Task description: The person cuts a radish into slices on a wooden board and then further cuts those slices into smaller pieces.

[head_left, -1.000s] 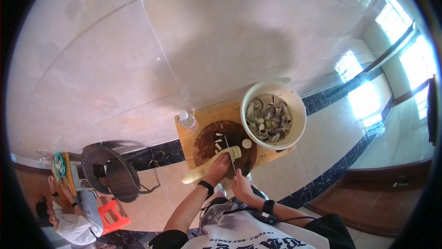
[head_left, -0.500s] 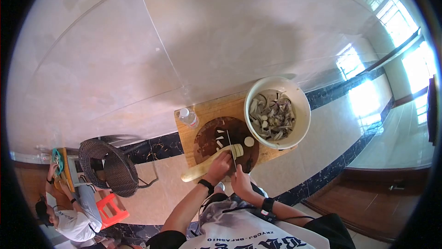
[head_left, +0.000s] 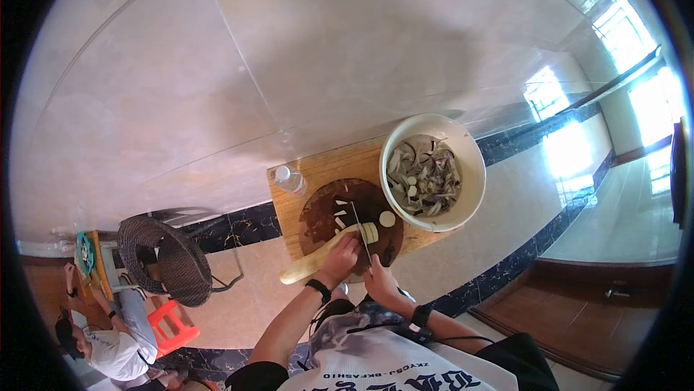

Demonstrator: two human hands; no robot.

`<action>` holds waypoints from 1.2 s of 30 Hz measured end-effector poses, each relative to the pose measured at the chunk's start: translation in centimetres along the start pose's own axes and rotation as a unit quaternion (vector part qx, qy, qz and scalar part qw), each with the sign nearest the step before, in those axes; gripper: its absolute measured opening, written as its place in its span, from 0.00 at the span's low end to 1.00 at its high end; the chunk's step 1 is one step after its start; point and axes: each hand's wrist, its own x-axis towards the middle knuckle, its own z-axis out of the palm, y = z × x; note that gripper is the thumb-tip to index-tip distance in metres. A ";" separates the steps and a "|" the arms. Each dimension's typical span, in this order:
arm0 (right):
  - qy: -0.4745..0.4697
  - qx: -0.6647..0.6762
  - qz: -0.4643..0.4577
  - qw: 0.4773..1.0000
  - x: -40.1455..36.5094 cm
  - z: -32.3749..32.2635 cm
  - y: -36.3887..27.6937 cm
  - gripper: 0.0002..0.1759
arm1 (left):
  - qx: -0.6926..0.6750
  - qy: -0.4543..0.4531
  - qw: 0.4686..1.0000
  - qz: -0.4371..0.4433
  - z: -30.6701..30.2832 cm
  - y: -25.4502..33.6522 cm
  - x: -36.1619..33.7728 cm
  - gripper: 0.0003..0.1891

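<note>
A long, pale, peeled-looking vegetable (head_left: 302, 268) lies across the round dark chopping board (head_left: 316, 212), its near-left end jutting past the edge. My left hand (head_left: 341, 256) is closed around it close to the cut end. In my right hand (head_left: 381, 282), the handle of a knife (head_left: 356, 219) is gripped, the blade standing on edge right beside my left fingers. Just right of the blade, several slices (head_left: 371, 233) rest against one another. A single round slice (head_left: 387, 219) lies apart, and a few thin pale strips (head_left: 340, 222) sit left of the blade.
A wooden table (head_left: 285, 203) carries the board. On it stand a clear bottle (head_left: 290, 180) at back left and a large white basin (head_left: 473, 174) of cut pieces at right. Farther left are a wicker chair (head_left: 184, 268), a red stool (head_left: 170, 326) and another person (head_left: 119, 347) at a small table.
The whole view has shifted slightly, moving the table a little left. Both hands hold the same grip, with the knife still at the vegetable's cut end.
</note>
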 end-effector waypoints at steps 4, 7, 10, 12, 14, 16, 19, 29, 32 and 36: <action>-0.007 0.017 -0.024 1.000 1.4 0.3 1.0 0.23 | 0.012 0.004 1.000 0.013 -0.5 0.0 0.1 0.11; -0.014 0.014 -0.033 0.999 1.6 0.2 0.9 0.22 | 0.035 -0.003 0.999 0.021 -0.3 -0.2 -0.2 0.08; 0.000 0.011 -0.053 0.999 2.2 0.8 1.8 0.21 | 0.044 -0.012 0.999 0.015 0.1 -0.2 -0.2 0.06; 0.007 0.017 -0.060 0.998 3.0 1.6 2.8 0.20 | 0.046 -0.010 0.999 0.019 -0.1 0.0 -0.1 0.05; 0.006 0.028 -0.055 0.998 3.7 2.2 3.2 0.19 | 0.049 -0.001 0.998 0.031 -0.6 0.3 -0.1 0.05; 0.019 0.021 -0.074 0.997 3.3 1.9 3.0 0.18 | 0.048 0.023 0.998 0.027 0.2 0.1 -0.5 0.05; 0.032 0.010 -0.075 0.997 3.1 1.6 2.7 0.17 | 0.059 -0.018 0.998 0.012 0.0 0.1 -0.8 0.08; 0.061 0.055 -0.038 0.996 2.4 1.1 2.8 0.14 | 0.121 -0.021 0.992 0.031 -1.9 0.8 -1.2 0.15; 0.079 0.047 -0.054 0.994 2.7 1.7 3.7 0.14 | 0.122 -0.008 0.992 0.027 -1.8 1.0 -1.4 0.15; 0.064 0.080 -0.046 0.994 1.9 0.9 2.9 0.14 | 0.142 0.000 0.989 0.030 -1.9 1.3 -1.3 0.16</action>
